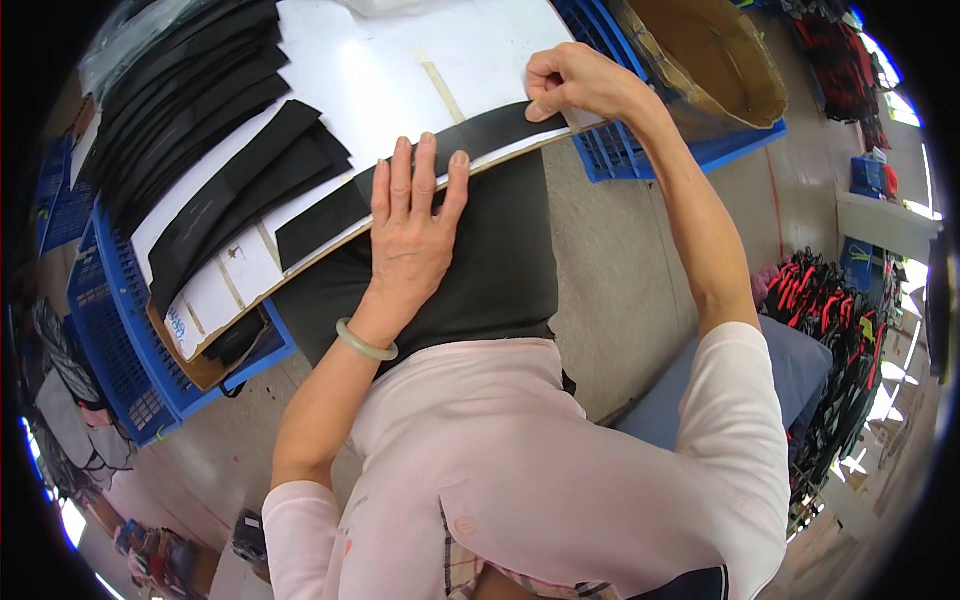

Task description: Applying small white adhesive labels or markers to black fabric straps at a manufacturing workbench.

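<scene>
A long black fabric strip (492, 129) lies along the near edge of a white-topped board (370, 75). My left hand (412, 240) rests flat across the middle of the strip, fingers stretched out and a pale bangle on the wrist. At the strip's right end, my right hand (582, 84) is closed, thumb and fingers pinching the fabric near the board's corner. To the left, a few overlapping black pieces (245, 185) lie on the board. Beyond them spreads a large fanned pile of similar black pieces (190, 105).
Blue plastic crates (125, 330) stand at the board's left, partly under it. Another blue crate (610, 150) at the right carries an open cardboard box (715, 55). Black-and-red items (825, 330) hang at the far right. A grey-blue padded surface (660, 385) is beside my right elbow.
</scene>
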{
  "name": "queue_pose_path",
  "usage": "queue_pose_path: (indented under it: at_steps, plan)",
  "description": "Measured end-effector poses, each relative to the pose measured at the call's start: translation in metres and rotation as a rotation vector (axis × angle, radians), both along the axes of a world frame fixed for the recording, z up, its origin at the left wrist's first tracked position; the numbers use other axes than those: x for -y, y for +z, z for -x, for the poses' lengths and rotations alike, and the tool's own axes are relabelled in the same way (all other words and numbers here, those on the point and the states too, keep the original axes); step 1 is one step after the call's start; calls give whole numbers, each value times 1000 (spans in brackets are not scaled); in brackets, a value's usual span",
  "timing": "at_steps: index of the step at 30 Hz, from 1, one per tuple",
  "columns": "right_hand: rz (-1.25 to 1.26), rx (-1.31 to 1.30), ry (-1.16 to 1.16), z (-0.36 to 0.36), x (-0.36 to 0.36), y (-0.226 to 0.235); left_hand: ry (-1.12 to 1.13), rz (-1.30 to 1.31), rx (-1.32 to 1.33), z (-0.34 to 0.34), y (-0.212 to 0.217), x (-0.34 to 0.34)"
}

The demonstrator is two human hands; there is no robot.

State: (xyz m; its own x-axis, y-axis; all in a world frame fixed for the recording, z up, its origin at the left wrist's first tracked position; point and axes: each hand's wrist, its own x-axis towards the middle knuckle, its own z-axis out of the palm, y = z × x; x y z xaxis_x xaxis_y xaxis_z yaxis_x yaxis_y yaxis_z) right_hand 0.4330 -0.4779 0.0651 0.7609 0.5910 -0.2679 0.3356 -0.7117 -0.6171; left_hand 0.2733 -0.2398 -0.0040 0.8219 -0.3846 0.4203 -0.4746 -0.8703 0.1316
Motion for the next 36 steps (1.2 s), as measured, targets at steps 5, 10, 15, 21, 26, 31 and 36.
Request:
queue_pose_path:
  at_steps: [5,10,15,21,26,31,36]
  plan:
    - [-22,-49,-66,4,14,-4,-37,11,14,1,0,7]
    - [-8,-68,-93,4,2,7,-31,47,37,-1,1,4]
    - [-78,-137,-171,-1,2,7,-42,44,47,-9,5,2]
    - [-67,-142,-259,9,-2,6,-44,157,74,-14,20,-3]
    - [-364,-170,-395,24,3,12,-181,206,74,-1,37,-26]
    - [-632,-61,-431,19,-31,41,25,188,277,-10,109,-125]
    - [-688,216,128,-14,-198,53,222,210,68,-7,46,-201]
